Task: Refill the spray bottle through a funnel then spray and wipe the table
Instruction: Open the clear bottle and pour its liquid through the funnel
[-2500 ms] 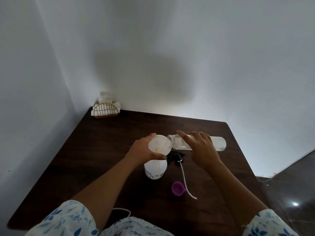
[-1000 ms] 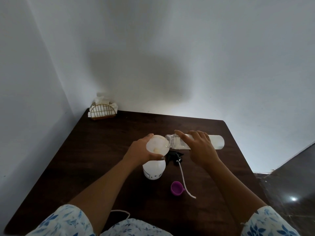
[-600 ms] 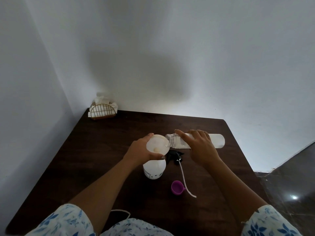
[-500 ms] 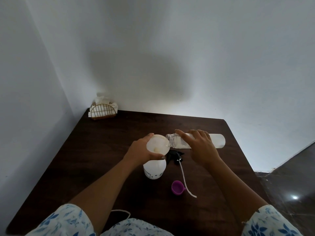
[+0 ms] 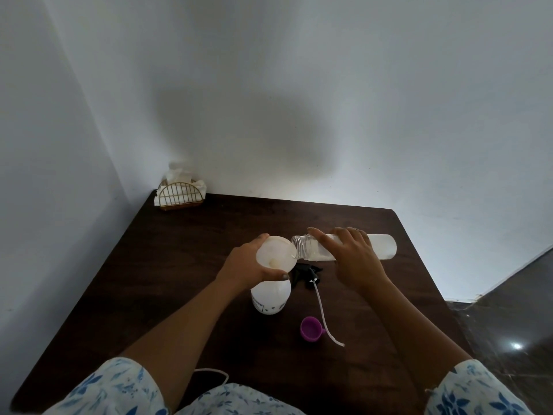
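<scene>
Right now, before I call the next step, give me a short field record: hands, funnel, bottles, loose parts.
left hand: grips funnel, seated in spray bottle
right hand: holds clear bottle tipped near level, mouth at funnel rim
flow: cannot tell
spray bottle: upright on table, head off
trigger head: on table right of spray bottle, tube trailing toward person
purple cap: on table beside tube
napkin holder: far left corner

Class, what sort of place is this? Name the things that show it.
Probably a room in a home: a dark wooden table in a corner of plain white walls, a wire napkin holder on it, glossy stone floor beside.
</scene>
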A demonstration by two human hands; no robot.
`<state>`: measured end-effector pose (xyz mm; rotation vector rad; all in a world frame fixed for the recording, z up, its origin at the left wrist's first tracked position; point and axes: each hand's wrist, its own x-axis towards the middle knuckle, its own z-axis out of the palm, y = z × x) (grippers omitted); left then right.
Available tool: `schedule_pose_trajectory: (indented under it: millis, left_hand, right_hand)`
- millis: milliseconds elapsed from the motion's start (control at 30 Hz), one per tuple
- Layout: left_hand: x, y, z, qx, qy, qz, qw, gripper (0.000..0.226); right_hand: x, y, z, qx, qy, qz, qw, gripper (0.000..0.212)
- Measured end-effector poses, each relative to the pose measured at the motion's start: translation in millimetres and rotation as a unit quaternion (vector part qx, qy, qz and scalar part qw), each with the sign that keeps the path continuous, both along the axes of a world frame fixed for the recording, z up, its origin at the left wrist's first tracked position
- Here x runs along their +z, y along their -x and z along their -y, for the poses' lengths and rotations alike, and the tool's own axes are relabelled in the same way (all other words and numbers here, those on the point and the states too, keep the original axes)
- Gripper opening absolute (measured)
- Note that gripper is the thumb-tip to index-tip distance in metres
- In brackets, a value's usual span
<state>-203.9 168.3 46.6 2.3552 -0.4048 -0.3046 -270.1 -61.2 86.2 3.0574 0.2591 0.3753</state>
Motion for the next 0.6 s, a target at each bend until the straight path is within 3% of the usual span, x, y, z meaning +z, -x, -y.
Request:
schedule_pose_trajectory:
  millis: [600]
  left_hand:
    - [0.1, 0.8, -0.3, -0.002, 0.012, 0.006, 1.000, 0.111]
  right_hand:
    - [0.5, 0.3, 0.3, -0.001, 0.007, -0.002, 1.000, 0.085]
